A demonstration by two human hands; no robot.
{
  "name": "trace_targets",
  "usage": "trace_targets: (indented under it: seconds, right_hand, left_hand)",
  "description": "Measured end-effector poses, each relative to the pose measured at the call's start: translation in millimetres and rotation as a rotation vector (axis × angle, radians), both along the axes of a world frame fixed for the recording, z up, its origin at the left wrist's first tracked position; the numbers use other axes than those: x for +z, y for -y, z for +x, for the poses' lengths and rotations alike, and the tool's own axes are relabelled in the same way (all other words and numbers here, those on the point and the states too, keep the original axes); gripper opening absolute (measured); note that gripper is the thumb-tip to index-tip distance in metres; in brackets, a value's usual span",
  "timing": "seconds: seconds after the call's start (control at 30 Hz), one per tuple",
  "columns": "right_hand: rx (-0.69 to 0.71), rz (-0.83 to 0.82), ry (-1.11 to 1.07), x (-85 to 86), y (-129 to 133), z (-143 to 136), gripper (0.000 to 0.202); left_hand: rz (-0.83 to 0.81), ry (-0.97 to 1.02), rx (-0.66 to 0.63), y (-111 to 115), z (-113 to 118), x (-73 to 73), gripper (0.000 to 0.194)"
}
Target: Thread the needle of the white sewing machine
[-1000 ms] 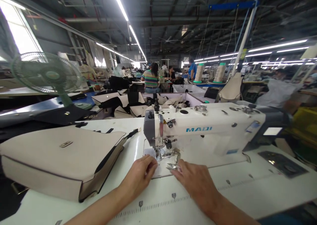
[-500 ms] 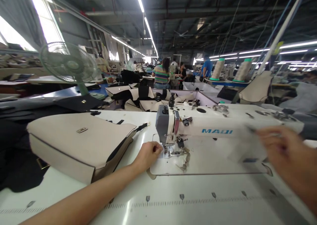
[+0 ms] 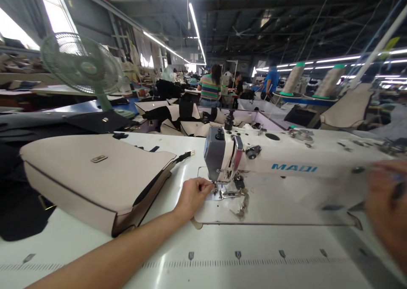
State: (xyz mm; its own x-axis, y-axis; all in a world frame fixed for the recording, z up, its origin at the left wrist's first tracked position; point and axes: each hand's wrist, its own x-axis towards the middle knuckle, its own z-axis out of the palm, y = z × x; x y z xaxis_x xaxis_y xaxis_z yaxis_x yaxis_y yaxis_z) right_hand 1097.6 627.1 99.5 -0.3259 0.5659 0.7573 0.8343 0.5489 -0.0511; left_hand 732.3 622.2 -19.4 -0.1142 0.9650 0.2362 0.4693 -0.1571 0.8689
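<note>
White enamel covered the industrial sewing machine (image 3: 286, 164) that stood on the pale tabletop (image 3: 222, 259), and the left hand (image 3: 193, 193) was held at its metal presser foot (image 3: 222, 190), fingers curled narrowly together at the needle area, though whether anything was pinched could not be told. The right hand (image 3: 386, 208) was blurred at the machine's right end, so its fingers' state could not be told. Beige leather bag panels (image 3: 95, 174) were stacked just left of the machine.
</note>
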Motion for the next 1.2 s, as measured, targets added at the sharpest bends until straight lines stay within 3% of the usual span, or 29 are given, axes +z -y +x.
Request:
trace_targets:
  seconds: [0.07,0.13,0.2,0.27,0.33,0.4,0.53,0.67,0.73,0.87,0.97,1.03,1.2]
  right_hand:
    - [0.174,-0.067,0.087,-33.4,24,-65,0.029]
    - [0.367,-0.26,0.241,-64.4,41,-119,0.035]
    - [0.444,-0.316,0.308,-85.4,51,-151,0.042]
    - [0.617,-0.354,0.278,-93.4,58,-163,0.039]
    - [0.878,-0.394,0.109,-90.6,64,-160,0.04]
    - [0.971,-0.424,-0.064,-82.8,69,-152,0.044]
    - [0.689,-0.423,0.072,-75.0,71,-144,0.037]
    - [0.816,-0.448,0.148,-80.4,71,-146,0.05]
    - [0.765,-0.454,0.115,-80.8,67,-148,0.048]
    - [0.457,-0.462,0.014,-79.6,40,-153,0.036]
    - [0.209,-0.675,-0.096,-82.5,13,-161,0.018]
    - [0.092,-0.793,-0.168,-86.1,-3,-168,0.016]
    - [0.079,-0.788,-0.239,-100.0,-23,-185,0.033]
  left_hand:
    - [0.006,-0.003,0.005,0,0,-0.7,0.025]
    - [0.007,-0.004,0.0,0,0,-1.3,0.026]
    - [0.012,0.0,-0.011,-1,-1,-1.9,0.027]
    - [0.021,0.001,-0.013,-1,-1,-2.4,0.029]
    - [0.03,-0.001,-0.008,-2,-1,-3.2,0.03]
    - [0.037,-0.001,-0.009,-3,-1,-4.1,0.031]
    - [0.045,0.003,-0.025,-4,-1,-5.8,0.033]
    - [0.059,-0.001,-0.016,-4,-1,-7.8,0.034]
    - [0.063,0.002,-0.018,-4,-1,-9.6,0.036]
    - [0.054,0.009,-0.023,-5,0,-11.9,0.036]
    - [0.044,0.001,-0.022,-5,0,-10.2,0.036]
    - [0.04,-0.008,-0.017,-4,1,-8.4,0.035]
    - [0.043,-0.043,0.002,-4,1,-8.9,0.028]
